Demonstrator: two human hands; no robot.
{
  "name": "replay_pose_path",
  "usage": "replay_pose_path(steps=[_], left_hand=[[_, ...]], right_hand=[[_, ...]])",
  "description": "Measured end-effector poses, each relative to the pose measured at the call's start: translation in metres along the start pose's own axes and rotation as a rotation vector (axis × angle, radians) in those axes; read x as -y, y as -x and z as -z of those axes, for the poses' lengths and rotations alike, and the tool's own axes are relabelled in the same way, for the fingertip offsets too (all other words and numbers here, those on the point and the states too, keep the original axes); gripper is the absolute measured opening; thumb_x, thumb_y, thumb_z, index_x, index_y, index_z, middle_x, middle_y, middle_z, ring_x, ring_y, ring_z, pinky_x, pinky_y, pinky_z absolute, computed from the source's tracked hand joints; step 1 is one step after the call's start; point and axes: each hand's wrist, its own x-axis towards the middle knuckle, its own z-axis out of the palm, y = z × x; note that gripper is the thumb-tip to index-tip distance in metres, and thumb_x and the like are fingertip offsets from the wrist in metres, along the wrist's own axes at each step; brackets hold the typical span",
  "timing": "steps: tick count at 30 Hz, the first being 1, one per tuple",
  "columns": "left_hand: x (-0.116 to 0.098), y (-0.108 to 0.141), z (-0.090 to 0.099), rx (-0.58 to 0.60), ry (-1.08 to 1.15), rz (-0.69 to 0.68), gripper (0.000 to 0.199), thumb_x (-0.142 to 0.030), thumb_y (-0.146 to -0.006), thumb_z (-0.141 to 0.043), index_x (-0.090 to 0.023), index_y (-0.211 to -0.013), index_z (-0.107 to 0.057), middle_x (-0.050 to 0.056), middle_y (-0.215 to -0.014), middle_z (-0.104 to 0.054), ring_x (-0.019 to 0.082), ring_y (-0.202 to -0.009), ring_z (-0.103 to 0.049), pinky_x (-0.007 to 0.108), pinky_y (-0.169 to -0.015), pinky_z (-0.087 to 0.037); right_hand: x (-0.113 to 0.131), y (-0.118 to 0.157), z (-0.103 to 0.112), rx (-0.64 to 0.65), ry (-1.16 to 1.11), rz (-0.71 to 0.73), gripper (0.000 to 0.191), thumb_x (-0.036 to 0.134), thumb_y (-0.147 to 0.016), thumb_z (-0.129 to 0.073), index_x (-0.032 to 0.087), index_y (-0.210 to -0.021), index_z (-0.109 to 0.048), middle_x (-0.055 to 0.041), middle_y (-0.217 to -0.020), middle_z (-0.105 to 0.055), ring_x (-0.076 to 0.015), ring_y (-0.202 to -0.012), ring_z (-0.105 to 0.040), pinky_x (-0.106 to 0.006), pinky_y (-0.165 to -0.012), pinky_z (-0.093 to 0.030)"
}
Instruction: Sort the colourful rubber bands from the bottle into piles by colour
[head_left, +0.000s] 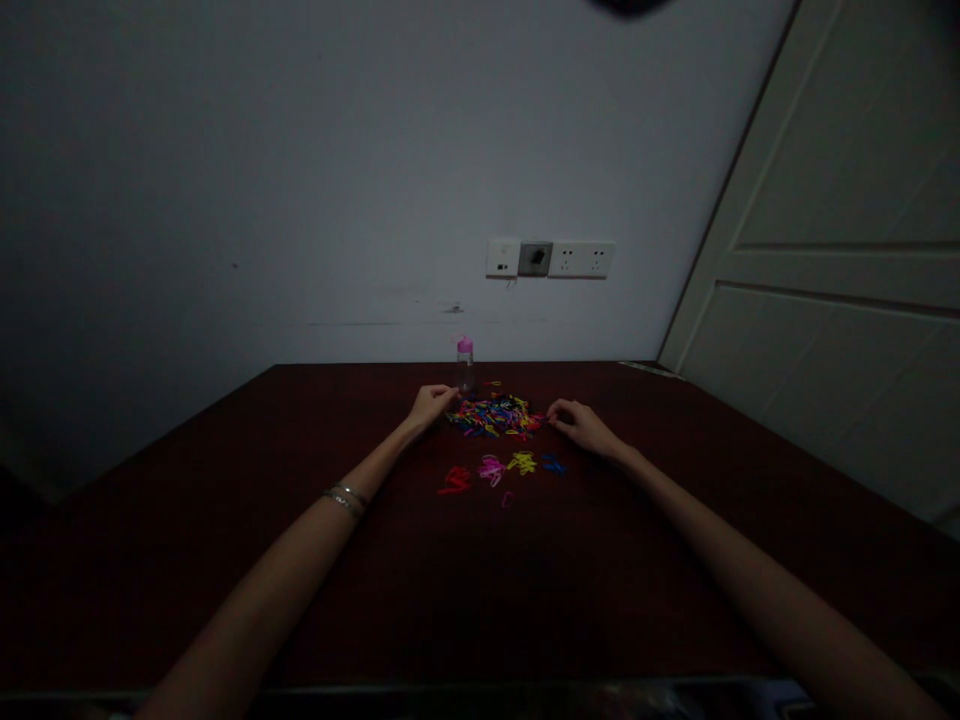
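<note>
A heap of mixed coloured clips point(491, 416) lies on the dark red table point(480, 590). My left hand point(433, 403) is at its left edge, fingers closed together; whether they hold anything is too small to tell. At the right edge of the heap, my right hand point(581, 425) has thumb and fingers pinched, and what is between them cannot be made out. Nearer me lie small groups of red clips point(456, 480), pink clips point(492, 468), yellow clips point(523, 462) and blue clips point(553, 464). A single purple clip point(508, 499) lies in front of them.
Behind the heap stands a clear bottle point(465, 368) with a pink cap, close to my left hand. A few loose clips point(492, 383) lie beside it. The wall with sockets point(581, 260) borders the table's back, and a white door point(840, 270) is at the right.
</note>
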Motion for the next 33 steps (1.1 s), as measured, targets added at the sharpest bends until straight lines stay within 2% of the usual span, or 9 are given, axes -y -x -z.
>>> replay_pose_path(steps=[3,6,11,15,19,22,25,33], left_hand=[[0.006,-0.001,0.004,-0.048,0.047,0.032,0.035,-0.044,-0.07,-0.053,-0.01,-0.07,-0.063,-0.006,-0.04,-0.037,0.005,-0.038,-0.031,0.019,-0.04,-0.019],[0.012,-0.001,0.007,-0.085,0.1,0.064,0.037,-0.046,-0.07,-0.052,-0.01,-0.071,-0.062,-0.006,-0.04,-0.035,0.005,-0.036,-0.029,0.019,-0.04,-0.017],[0.016,-0.001,0.008,-0.06,0.149,0.085,0.035,-0.045,-0.07,-0.051,-0.01,-0.07,-0.06,-0.007,-0.039,-0.031,0.004,-0.035,-0.026,0.019,-0.039,-0.015],[0.013,0.001,0.007,-0.054,0.122,0.08,0.035,-0.044,-0.07,-0.052,-0.01,-0.069,-0.061,-0.007,-0.039,-0.033,0.004,-0.035,-0.026,0.019,-0.038,-0.015],[0.014,0.0,0.007,-0.044,0.083,0.083,0.036,-0.045,-0.069,-0.051,-0.011,-0.07,-0.062,-0.007,-0.038,-0.031,0.005,-0.035,-0.026,0.019,-0.039,-0.015],[0.016,0.0,0.006,-0.04,0.068,0.078,0.036,-0.045,-0.069,-0.05,-0.01,-0.071,-0.062,-0.007,-0.038,-0.031,0.005,-0.035,-0.025,0.02,-0.039,-0.016],[0.017,0.0,0.005,-0.042,0.053,0.061,0.036,-0.043,-0.069,-0.05,-0.01,-0.07,-0.063,-0.007,-0.038,-0.032,0.005,-0.035,-0.025,0.02,-0.039,-0.016],[0.012,0.0,0.0,-0.011,-0.011,0.058,0.027,-0.035,-0.069,-0.054,-0.01,-0.067,-0.065,-0.002,-0.042,-0.048,0.007,-0.042,-0.039,0.02,-0.043,-0.027]], right_hand=[[0.024,-0.005,-0.002,-0.067,-0.066,0.02,0.01,0.022,-0.076,-0.049,0.017,-0.08,-0.056,-0.0036,-0.082,-0.062,-0.0159,-0.078,-0.054,-0.028,-0.073,-0.041],[0.058,-0.008,-0.011,-0.059,-0.119,0.073,0.01,0.024,-0.077,-0.051,0.018,-0.082,-0.056,-0.0029,-0.08,-0.059,-0.015,-0.074,-0.052,-0.027,-0.068,-0.041],[0.108,-0.008,-0.038,0.136,-0.215,0.242,0.009,0.014,-0.076,-0.049,0.017,-0.083,-0.055,-0.0027,-0.082,-0.058,-0.0133,-0.074,-0.053,-0.026,-0.068,-0.041],[0.13,-0.009,-0.058,0.213,-0.241,0.299,0.012,0.01,-0.075,-0.05,0.018,-0.084,-0.056,-0.002,-0.081,-0.058,-0.0129,-0.073,-0.053,-0.026,-0.068,-0.042],[0.141,-0.008,-0.068,0.234,-0.208,0.373,0.017,0.009,-0.075,-0.051,0.019,-0.087,-0.058,-0.0026,-0.083,-0.06,-0.0147,-0.08,-0.053,-0.029,-0.074,-0.041],[0.14,-0.007,-0.066,0.24,-0.209,0.363,0.018,0.011,-0.077,-0.05,0.02,-0.089,-0.06,-0.0032,-0.086,-0.061,-0.0155,-0.083,-0.053,-0.031,-0.077,-0.041],[0.125,-0.011,-0.056,0.208,-0.26,0.29,0.017,0.014,-0.079,-0.048,0.019,-0.089,-0.061,-0.0036,-0.088,-0.062,-0.0146,-0.081,-0.056,-0.03,-0.075,-0.043],[0.042,-0.026,-0.016,-0.071,-0.253,-0.016,0.018,0.026,-0.076,-0.049,0.016,-0.083,-0.063,-0.0043,-0.082,-0.064,-0.0155,-0.075,-0.058,-0.028,-0.071,-0.045]])
